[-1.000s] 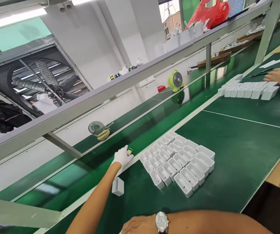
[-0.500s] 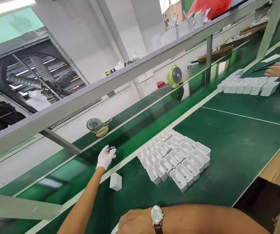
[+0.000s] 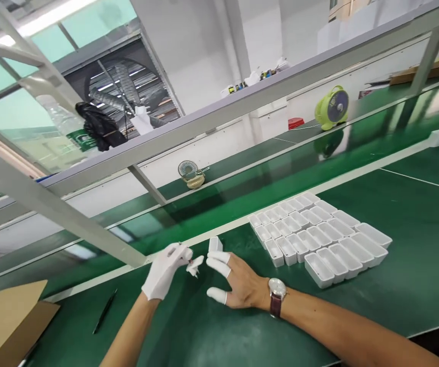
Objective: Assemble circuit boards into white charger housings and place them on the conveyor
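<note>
My left hand [image 3: 168, 267], in a white glove, pinches a small white part [image 3: 194, 266] of irregular shape; its exact kind is too small to make out. Facing it, my right hand [image 3: 235, 280] wears white finger cots and a wristwatch [image 3: 277, 288]. Its fingers are spread apart, with nothing visible between them, just right of the white part. Behind the right fingertips stands a single white box [image 3: 215, 244], partly covered by them. Further right, rows of open white rectangular boxes [image 3: 321, 260] sit close together on the green table [image 3: 235, 339].
A black pen [image 3: 105, 311] and an open cardboard box [image 3: 9, 321] lie at the left. Beyond the pale edge strip runs a shiny green conveyor belt [image 3: 219, 193]. A small beige fan [image 3: 191, 174] and a green fan [image 3: 332, 108] stand behind it, under a shelf rail [image 3: 204, 120].
My left hand has come back from over the belt with the small part. My right hand has risen into view, fingers spread. The view has swung left.
</note>
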### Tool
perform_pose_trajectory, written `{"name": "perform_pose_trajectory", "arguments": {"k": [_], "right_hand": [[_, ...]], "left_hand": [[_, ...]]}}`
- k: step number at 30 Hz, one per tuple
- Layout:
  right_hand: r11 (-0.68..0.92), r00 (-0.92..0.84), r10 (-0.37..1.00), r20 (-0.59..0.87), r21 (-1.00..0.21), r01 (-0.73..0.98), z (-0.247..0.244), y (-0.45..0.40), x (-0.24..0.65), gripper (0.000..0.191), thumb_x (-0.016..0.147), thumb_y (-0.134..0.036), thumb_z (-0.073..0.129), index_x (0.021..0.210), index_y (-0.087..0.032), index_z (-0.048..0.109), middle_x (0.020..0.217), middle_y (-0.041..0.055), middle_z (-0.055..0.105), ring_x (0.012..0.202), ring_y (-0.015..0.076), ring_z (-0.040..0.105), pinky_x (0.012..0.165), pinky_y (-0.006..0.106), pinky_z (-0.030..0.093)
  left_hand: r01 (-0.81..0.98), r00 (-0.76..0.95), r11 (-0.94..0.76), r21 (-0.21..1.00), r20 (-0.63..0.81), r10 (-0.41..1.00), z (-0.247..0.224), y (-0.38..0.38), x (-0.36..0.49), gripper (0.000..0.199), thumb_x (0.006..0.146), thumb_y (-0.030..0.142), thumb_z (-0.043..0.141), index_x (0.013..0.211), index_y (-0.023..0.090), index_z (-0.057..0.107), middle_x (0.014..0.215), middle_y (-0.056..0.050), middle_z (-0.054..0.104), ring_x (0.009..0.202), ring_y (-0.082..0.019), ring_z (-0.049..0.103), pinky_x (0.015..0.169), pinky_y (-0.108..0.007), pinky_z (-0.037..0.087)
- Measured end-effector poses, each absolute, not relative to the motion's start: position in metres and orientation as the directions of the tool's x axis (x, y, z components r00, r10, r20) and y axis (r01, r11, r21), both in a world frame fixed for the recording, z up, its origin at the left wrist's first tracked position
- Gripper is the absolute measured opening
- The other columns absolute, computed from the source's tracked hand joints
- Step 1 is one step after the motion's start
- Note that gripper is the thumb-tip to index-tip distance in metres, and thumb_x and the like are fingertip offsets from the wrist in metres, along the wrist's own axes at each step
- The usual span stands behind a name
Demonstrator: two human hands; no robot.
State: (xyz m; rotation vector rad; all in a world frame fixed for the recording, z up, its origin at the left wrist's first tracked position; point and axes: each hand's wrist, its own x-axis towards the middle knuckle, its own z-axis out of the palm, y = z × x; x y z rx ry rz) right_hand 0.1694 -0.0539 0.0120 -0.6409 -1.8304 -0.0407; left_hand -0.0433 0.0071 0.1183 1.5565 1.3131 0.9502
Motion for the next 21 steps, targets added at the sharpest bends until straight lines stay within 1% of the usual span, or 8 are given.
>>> {"name": "perform_pose_trajectory", "arguments": {"k": [2,4,8,10,13,17,19,21], "right_hand": [[0.835,-0.223,0.445,0.867,-0.312,0.453,0.012,-0.057,0.168,0.084,0.089,-0.047,0.066,0.153,-0.008,0.028,0.138,0.0242,0.054,0.129,0.0336,0.053,0.105,0.052,0.049],[0.83,-0.285,0.48,0.83,-0.325,0.453,0.008,-0.061,0.164,0.089,0.086,-0.054,0.068,0.152,-0.008,0.029,0.136,0.0248,0.056,0.123,0.035,0.057,0.101,0.054,0.051],[0.805,-0.345,0.557,0.756,-0.389,0.448,-0.001,-0.066,0.158,0.084,0.083,-0.054,0.073,0.146,-0.01,0.039,0.128,0.023,0.061,0.112,0.0353,0.063,0.094,0.054,0.056],[0.763,-0.33,0.632,0.701,-0.488,0.424,0.0,-0.067,0.159,0.074,0.085,-0.044,0.072,0.145,-0.013,0.041,0.129,0.0206,0.061,0.115,0.0337,0.062,0.096,0.052,0.055],[0.627,-0.245,0.779,0.577,-0.715,0.309,0.007,-0.064,0.164,0.064,0.087,-0.033,0.07,0.144,-0.02,0.045,0.128,0.0139,0.06,0.115,0.0267,0.063,0.099,0.043,0.055],[0.481,-0.039,0.876,0.481,-0.866,0.135,0.011,-0.052,0.167,0.062,0.083,-0.029,0.072,0.141,-0.024,0.05,0.125,0.0095,0.063,0.11,0.0231,0.065,0.1,0.041,0.054],[0.415,0.069,0.908,0.414,-0.91,-0.012,0.008,-0.043,0.168,0.059,0.083,-0.029,0.072,0.137,-0.022,0.052,0.125,0.0101,0.065,0.11,0.0236,0.066,0.101,0.043,0.054],[0.327,0.12,0.944,0.308,-0.923,-0.204,0.004,-0.034,0.168,0.06,0.081,-0.034,0.074,0.135,-0.019,0.051,0.12,0.0113,0.068,0.108,0.0247,0.068,0.099,0.044,0.055]], "left_hand": [[0.289,0.245,0.037,0.957,-0.111,0.963,0.104,-0.019,-0.04,0.039,0.081,0.051,0.072,0.072,0.017,0.056,0.074,0.0,0.055,0.07,-0.015,0.056,0.066,-0.028,0.051],[0.234,0.262,0.146,0.961,-0.207,0.943,0.088,-0.037,-0.035,0.041,0.084,0.053,0.07,0.072,0.016,0.056,0.073,0.0,0.053,0.066,-0.014,0.053,0.063,-0.028,0.049],[0.076,0.223,0.305,0.949,-0.314,0.923,0.066,-0.053,-0.023,0.039,0.082,0.052,0.074,0.083,0.016,0.06,0.077,0.0,0.057,0.067,-0.013,0.054,0.058,-0.025,0.046],[-0.031,0.258,0.341,0.939,-0.322,0.911,0.062,-0.052,-0.021,0.037,0.082,0.049,0.076,0.091,0.015,0.064,0.083,-0.003,0.062,0.073,-0.014,0.059,0.063,-0.025,0.049],[-0.099,0.352,0.361,0.927,-0.307,0.885,0.06,-0.044,-0.025,0.043,0.087,0.052,0.07,0.1,0.012,0.068,0.094,-0.01,0.069,0.08,-0.017,0.063,0.071,-0.029,0.052],[0.019,0.242,0.263,0.965,-0.26,0.935,0.05,-0.022,-0.039,0.056,0.085,0.062,0.067,0.107,0.011,0.07,0.099,-0.015,0.073,0.084,-0.021,0.067,0.076,-0.033,0.055],[0.163,0.155,0.136,0.977,-0.161,0.975,0.04,-0.009,-0.043,0.061,0.08,0.057,0.075,0.122,0.014,0.066,0.117,-0.016,0.071,0.1,-0.024,0.068,0.088,-0.036,0.055],[0.328,0.144,0.017,0.945,-0.067,0.987,0.029,0.004,-0.041,0.076,0.073,0.049,0.083,0.138,0.018,0.056,0.136,-0.016,0.063,0.116,-0.028,0.064,0.1,-0.04,0.051]]}}
